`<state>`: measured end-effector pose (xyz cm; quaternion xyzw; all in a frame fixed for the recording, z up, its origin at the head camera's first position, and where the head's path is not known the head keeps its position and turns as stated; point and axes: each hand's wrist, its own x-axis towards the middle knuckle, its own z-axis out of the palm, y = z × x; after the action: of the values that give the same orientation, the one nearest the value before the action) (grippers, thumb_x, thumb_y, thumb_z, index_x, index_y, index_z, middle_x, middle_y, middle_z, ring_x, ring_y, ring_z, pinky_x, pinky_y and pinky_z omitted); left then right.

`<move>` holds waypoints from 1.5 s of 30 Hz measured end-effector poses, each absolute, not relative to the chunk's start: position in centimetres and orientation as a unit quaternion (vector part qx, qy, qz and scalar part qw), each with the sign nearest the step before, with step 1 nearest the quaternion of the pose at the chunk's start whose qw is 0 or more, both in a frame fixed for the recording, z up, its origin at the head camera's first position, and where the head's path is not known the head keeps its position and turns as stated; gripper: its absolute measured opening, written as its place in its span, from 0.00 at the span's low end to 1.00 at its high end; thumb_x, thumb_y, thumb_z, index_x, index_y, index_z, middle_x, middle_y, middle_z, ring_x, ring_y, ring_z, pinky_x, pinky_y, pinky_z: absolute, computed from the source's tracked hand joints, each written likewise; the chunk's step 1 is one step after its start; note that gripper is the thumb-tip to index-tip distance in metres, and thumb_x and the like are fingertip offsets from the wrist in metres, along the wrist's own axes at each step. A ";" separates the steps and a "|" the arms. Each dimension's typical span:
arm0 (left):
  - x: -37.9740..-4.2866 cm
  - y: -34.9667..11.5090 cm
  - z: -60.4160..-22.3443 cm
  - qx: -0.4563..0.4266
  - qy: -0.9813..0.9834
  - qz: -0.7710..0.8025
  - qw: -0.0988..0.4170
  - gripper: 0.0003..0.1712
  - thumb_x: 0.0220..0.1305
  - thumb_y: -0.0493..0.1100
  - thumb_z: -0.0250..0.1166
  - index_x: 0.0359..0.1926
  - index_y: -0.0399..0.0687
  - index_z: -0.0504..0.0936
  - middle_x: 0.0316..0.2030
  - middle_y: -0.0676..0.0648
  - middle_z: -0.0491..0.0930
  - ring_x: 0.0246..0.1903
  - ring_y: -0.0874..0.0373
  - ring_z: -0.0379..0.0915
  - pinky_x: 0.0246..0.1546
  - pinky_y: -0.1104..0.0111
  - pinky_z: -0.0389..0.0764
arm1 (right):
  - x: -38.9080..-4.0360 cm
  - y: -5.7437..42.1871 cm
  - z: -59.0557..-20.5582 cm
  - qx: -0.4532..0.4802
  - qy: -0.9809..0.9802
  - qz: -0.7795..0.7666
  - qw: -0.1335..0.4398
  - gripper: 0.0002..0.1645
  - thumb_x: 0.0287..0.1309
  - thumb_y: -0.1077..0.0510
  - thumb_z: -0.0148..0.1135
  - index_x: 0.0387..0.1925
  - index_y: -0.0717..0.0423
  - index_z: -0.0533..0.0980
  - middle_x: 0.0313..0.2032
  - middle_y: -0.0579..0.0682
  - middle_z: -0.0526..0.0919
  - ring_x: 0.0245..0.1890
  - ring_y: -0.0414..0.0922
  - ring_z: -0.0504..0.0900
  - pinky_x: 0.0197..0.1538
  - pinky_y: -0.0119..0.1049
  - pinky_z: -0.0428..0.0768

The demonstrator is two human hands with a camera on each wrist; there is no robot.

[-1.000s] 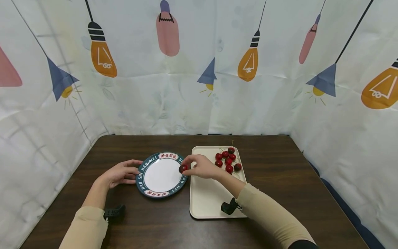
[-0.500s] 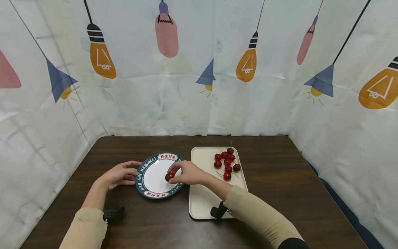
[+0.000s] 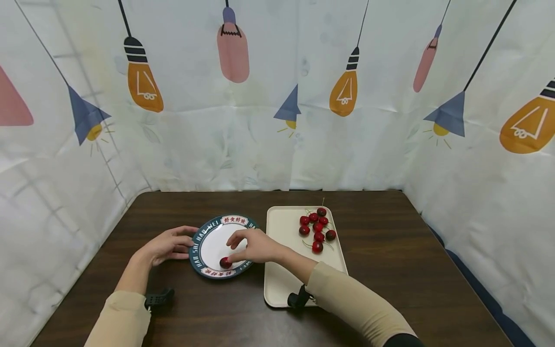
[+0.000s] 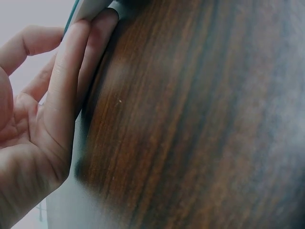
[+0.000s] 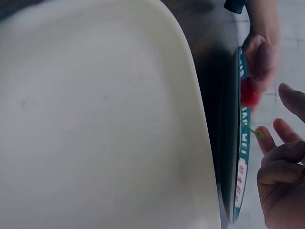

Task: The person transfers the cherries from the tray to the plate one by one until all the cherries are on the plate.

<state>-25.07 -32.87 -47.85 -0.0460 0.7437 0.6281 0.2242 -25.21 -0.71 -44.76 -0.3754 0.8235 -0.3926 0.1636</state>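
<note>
The round plate (image 3: 219, 243), white with a dark teal lettered rim, lies on the table. My left hand (image 3: 169, 246) holds its left rim by the fingertips; in the left wrist view, fingers (image 4: 76, 52) lie at the rim and under its edge. A dark red cherry (image 3: 225, 262) is on the plate near the front. Above the plate, my right hand (image 3: 256, 246) has loosely bent, parted fingers, its thumb at the cherry in the head view. In the right wrist view the cherry (image 5: 249, 92) sits apart from that hand (image 5: 286, 176), its green stem near a fingertip.
Right of the plate is a cream rectangular tray (image 3: 279, 274), under my right forearm. Several cherries (image 3: 318, 226) with stems lie toward its far right. The dark wooden table (image 3: 377, 250) is backed by a lamp-patterned curtain (image 3: 208, 144).
My right hand has carried the cherry from the plate's right rim leftward and nearer, over the plate, and its fingers have spread from it. The left hand has stayed at the rim.
</note>
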 end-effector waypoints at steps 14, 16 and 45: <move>-25.1 -32.7 -47.8 -0.045 0.746 0.627 0.222 0.37 0.70 0.39 0.65 0.75 0.37 0.63 0.47 0.39 0.76 0.40 0.50 0.80 0.45 0.58 0.87 | -25.2 1.2 -44.8 -0.363 0.837 -0.382 0.149 0.26 0.59 0.47 0.75 0.55 0.54 0.81 0.50 0.46 0.84 0.49 0.41 0.81 0.51 0.30 0.78; -25.1 -32.7 -47.8 -0.045 0.746 0.627 0.221 0.37 0.70 0.39 0.65 0.75 0.37 0.63 0.47 0.39 0.76 0.40 0.50 0.80 0.45 0.58 0.87 | -25.2 1.6 -44.6 -0.364 0.835 -0.386 0.145 0.27 0.59 0.48 0.75 0.56 0.56 0.80 0.51 0.49 0.84 0.50 0.45 0.81 0.52 0.33 0.79; -24.8 -32.6 -47.8 -0.055 0.744 0.630 0.217 0.36 0.70 0.39 0.64 0.75 0.37 0.64 0.46 0.40 0.77 0.40 0.51 0.80 0.44 0.59 0.87 | -23.5 12.7 -44.3 -0.264 0.854 -0.431 0.124 0.26 0.63 0.52 0.71 0.59 0.58 0.77 0.48 0.52 0.84 0.51 0.48 0.79 0.54 0.48 0.78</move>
<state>-24.80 -32.63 -47.84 -0.0551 0.7438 0.6299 0.2167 -23.55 12.68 -44.34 -0.2637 0.8540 -0.4310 0.1239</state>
